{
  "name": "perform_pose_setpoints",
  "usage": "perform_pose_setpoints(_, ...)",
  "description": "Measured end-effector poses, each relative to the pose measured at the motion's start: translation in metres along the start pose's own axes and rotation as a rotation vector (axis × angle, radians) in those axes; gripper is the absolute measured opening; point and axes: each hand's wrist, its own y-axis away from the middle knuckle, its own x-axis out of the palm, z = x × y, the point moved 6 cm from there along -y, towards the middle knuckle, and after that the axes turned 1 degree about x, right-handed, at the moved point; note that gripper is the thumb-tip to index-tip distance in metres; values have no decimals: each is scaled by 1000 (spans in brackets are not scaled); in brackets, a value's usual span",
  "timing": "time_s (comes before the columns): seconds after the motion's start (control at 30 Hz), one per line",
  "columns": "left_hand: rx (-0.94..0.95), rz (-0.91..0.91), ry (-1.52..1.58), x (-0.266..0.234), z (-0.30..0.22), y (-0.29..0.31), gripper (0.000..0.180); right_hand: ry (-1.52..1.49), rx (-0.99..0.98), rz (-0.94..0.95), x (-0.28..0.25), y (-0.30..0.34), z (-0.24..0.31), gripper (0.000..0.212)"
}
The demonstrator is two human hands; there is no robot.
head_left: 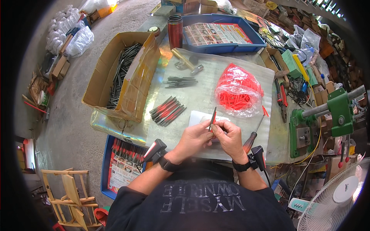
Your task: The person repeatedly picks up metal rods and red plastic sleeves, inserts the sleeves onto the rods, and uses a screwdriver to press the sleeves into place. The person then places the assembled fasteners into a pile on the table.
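My left hand (195, 139) pinches a slim dark metal rod (213, 115), which points up and away from me and has a bit of red at its lower part. My right hand (230, 139) is closed at the same rod, fingertips against the left ones; its lower end is hidden. Beyond the hands lies a clear plastic bag (246, 86) full of red plastic sleeves (234, 101). To the left is a row of dark rods with red sleeves (168, 111), and above it a small pile of plain dark rods (181, 82).
A cardboard box (135, 90) of dark rods stands at left. A hammer (188, 61), red tumbler (175, 32) and blue tray (223, 48) lie farther back. At right are a screwdriver (250, 141), pliers (283, 100) and a green press (302, 131). Another blue tray (104, 181) sits lower left.
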Motion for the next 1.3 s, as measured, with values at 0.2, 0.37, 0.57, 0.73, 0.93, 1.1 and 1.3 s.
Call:
perform_pose_setpoints(0.2,1,3,-27,0,0,0,44,-44,40,-9,1,0,1,14)
perform_pose_setpoints(0.37,-16,8,-32,0,3,0,44,-34,36,-1,1,2,1,14)
perform_pose_setpoints(0.57,-24,7,-33,0,3,0,44,-27,-6,-4,0,0,-3,14)
perform_pose_setpoints(0.73,-34,-1,-38,1,2,0,45,-50,-6,0,-1,1,-6,15)
perform_pose_setpoints(0.93,-23,4,-49,1,3,-1,44,-75,-1,4,0,0,-6,15)
perform_pose_setpoints(1.1,-42,7,-48,0,5,-1,44,-116,44,4,1,1,-9,15)
perform_pose_setpoints(1.3,-46,6,-58,-1,8,-3,44,-106,22,11,2,-1,-10,16)
